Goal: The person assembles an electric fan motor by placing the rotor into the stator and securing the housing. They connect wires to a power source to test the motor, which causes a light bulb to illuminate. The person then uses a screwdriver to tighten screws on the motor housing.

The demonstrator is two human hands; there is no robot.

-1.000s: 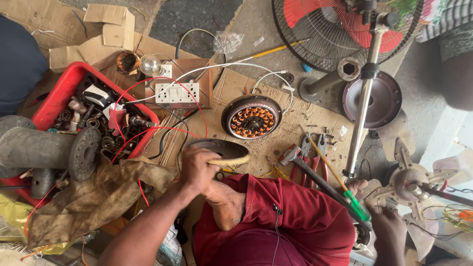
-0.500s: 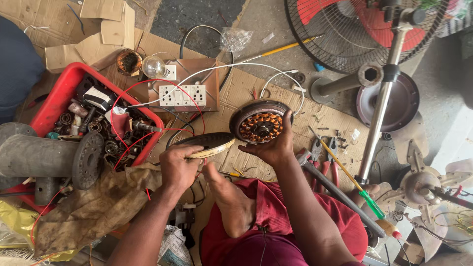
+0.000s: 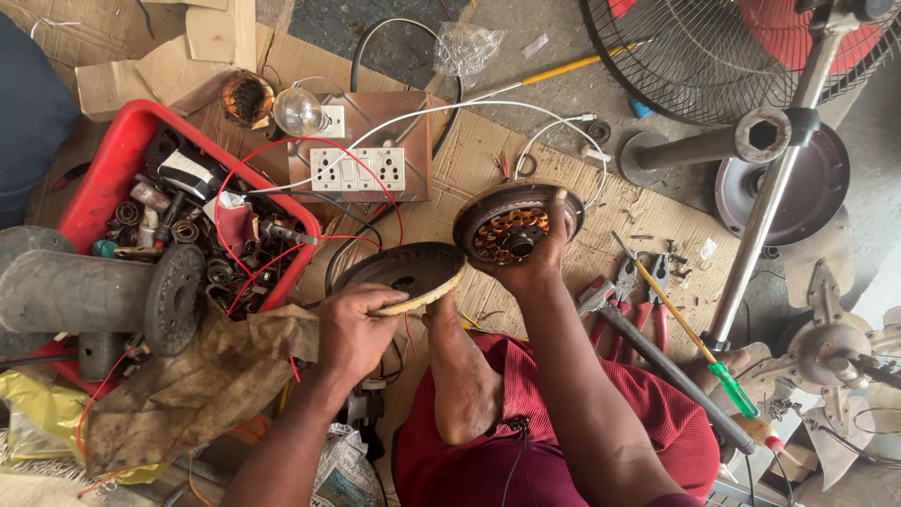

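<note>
Copper-wound motor [image 3: 514, 230] half-hidden by right hand [image 3: 526, 268]; left hand [image 3: 352, 329] grips cover [image 3: 404, 274].

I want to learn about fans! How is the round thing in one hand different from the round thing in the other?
The motor body in the right hand shows orange copper windings inside; the cover plate in the left hand is plain, dark and dusty. The motor body looks thick and tilted up towards the camera; the cover plate is a shallow dish with a pale rim. Both are round metal parts, each held by its edge.
</note>
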